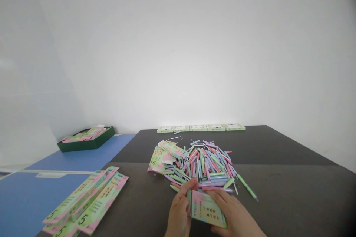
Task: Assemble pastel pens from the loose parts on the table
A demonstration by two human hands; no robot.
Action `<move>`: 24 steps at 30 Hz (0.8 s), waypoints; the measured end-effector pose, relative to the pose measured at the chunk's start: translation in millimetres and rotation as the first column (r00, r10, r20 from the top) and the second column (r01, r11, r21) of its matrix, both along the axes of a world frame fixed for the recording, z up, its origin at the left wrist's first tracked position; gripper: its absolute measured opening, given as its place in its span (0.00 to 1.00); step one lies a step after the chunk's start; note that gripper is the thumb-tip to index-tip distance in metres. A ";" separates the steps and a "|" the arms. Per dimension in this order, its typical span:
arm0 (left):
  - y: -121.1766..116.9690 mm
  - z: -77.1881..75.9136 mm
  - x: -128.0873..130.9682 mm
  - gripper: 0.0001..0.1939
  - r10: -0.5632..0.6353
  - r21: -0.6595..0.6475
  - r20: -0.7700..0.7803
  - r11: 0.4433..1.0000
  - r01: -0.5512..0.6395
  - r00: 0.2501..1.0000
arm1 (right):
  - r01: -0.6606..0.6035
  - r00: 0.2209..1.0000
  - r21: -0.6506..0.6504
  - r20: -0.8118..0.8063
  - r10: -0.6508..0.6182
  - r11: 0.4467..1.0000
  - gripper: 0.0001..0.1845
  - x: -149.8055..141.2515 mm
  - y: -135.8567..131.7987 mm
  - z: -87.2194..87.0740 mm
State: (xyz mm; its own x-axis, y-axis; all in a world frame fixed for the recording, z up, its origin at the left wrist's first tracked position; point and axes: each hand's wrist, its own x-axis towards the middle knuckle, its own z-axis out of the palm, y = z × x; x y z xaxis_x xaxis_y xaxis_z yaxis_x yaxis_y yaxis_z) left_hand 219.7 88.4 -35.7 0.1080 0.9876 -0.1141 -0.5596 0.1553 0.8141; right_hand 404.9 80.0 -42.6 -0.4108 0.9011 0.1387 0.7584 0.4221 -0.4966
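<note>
Left hand (pixel 179 205) and right hand (pixel 232 207), fingers half-curled, grip the box (pixel 205 209) at opposite ends, just beside the pens (pixel 205 166); probably light, crushable card, best held by its edges

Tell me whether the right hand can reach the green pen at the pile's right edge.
Likely yes: the green pen lies near the right hand, nothing seen on it, though that hand holds the printed packet.

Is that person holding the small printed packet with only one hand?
No, the left hand and the right hand are both on the printed packet, one at either side.
</note>
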 end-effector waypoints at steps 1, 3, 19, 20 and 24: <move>0.3 -2.0 -0.1 0.27 -0.011 0.009 -0.003 1.000 0.011 1.000 | 0.002 1.000 0.002 0.005 -0.002 1.000 0.45 0.2 0.1 -0.6; 0.8 -7.7 -0.2 0.27 -0.032 0.037 -0.032 0.999 0.033 0.999 | 0.009 1.000 -0.003 0.023 -0.009 1.000 0.46 -0.2 0.1 -0.5; 1.9 -21.6 -9.4 0.31 -0.078 0.306 -0.230 0.940 0.148 0.970 | -0.001 0.999 -0.019 0.033 0.001 1.000 0.46 -4.6 -0.5 3.2; 2.7 -20.7 -8.7 0.32 -0.101 0.292 -0.180 0.944 0.151 0.978 | -0.001 1.000 -0.018 0.025 0.001 1.000 0.46 -4.3 0.2 1.7; 4.4 -16.4 -5.0 0.35 -0.188 0.258 0.013 0.949 0.179 0.982 | -0.010 1.000 -0.025 -0.003 0.010 1.000 0.46 -2.5 1.4 -2.4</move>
State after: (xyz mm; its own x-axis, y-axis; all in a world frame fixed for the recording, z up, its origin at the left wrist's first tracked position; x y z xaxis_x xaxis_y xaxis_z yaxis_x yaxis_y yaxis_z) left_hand 214.6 92.7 -52.1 0.2896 0.9459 0.1461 -0.5712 0.0483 0.8194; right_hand 402.4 81.4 -45.0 -0.4193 0.9001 0.1179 0.7526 0.4173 -0.5094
